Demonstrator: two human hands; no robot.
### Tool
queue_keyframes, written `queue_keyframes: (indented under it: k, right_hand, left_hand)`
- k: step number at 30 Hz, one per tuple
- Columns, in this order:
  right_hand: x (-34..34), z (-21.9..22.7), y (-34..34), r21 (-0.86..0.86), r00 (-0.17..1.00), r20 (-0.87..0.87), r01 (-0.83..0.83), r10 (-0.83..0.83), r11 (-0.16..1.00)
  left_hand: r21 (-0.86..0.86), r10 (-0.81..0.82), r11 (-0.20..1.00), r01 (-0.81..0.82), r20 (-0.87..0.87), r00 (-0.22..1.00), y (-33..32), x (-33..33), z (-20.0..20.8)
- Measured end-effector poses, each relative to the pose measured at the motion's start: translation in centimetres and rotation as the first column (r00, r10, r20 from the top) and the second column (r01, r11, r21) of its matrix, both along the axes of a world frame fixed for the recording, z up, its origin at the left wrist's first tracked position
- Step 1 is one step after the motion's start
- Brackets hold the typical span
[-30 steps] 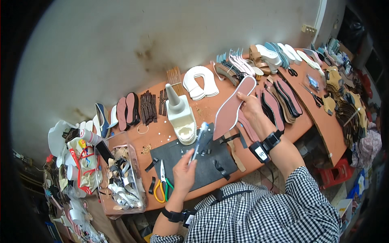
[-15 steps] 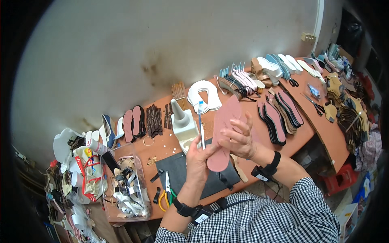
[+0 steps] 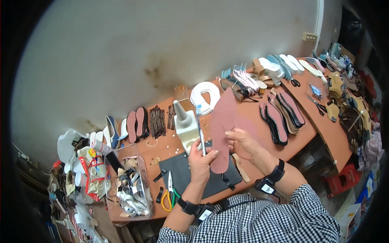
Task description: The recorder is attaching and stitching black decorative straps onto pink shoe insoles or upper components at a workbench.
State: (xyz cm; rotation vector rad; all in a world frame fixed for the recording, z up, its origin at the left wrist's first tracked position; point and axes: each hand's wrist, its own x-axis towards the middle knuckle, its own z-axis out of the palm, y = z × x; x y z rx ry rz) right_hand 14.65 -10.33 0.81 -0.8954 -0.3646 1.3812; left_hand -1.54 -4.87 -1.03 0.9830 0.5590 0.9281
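Left hand (image 3: 199,160) is curling round a toothbrush (image 3: 201,135), bristles pointing up, its thumb overlapping the lower left edge of a pink insole (image 3: 221,129). Right hand (image 3: 243,143) is pinching the insole's right edge around mid-length, thumb and fingers closed on it, palm partly open. Insole is standing roughly upright between the hands, above a black mat (image 3: 212,188) on the tabletop (image 3: 253,111).

Step in hand, my read: handling and positioning the insole, brush parked in the left. Bristles aren't touching the insole. Next move seems to be calling for a firm right-hand pinch so the left can be free to work the brush; the insole looks thin, so it may flex.

Containers: white holder (image 3: 188,133) with a cone at its far end is sitting behind the left hand; its near basin is showing something pale, partly hidden, can't tell how full. Clear plastic bin (image 3: 150,202) to the left is holding a jumble of white, black and tan strip scraps. Pliers (image 3: 168,194) with yellow and green handles are lying between bin and mat.
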Motion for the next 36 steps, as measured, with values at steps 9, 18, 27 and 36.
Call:
queue_keyframes:
  k: [9,18,27,36]
  right_hand:
    - [5.4,-3.4,-3.7,-0.051,0.924,0.155,0.361,-0.35,0.931]
    - [8.8,-5.9,-10.2,-0.118,0.789,0.29,0.591,-0.541,0.798]
    - [6.2,-4.8,-10.0,-0.131,0.853,0.257,0.496,-0.454,0.858]
    - [5.2,-5.6,-7.0,-0.14,0.91,0.3,0.339,-0.287,0.93]
  left_hand:
    - [0.523,0.353,0.852,-0.019,-0.549,0.757,3.4,-9.4,-3.5]
    - [0.51,0.544,0.691,0.513,-0.834,0.096,4.8,-7.9,-5.4]
    - [0.495,0.565,0.689,0.529,-0.825,0.036,9.1,-2.1,-10.0]
    - [0.361,0.461,0.758,0.543,-0.886,-0.055,8.0,-4.8,-5.0]
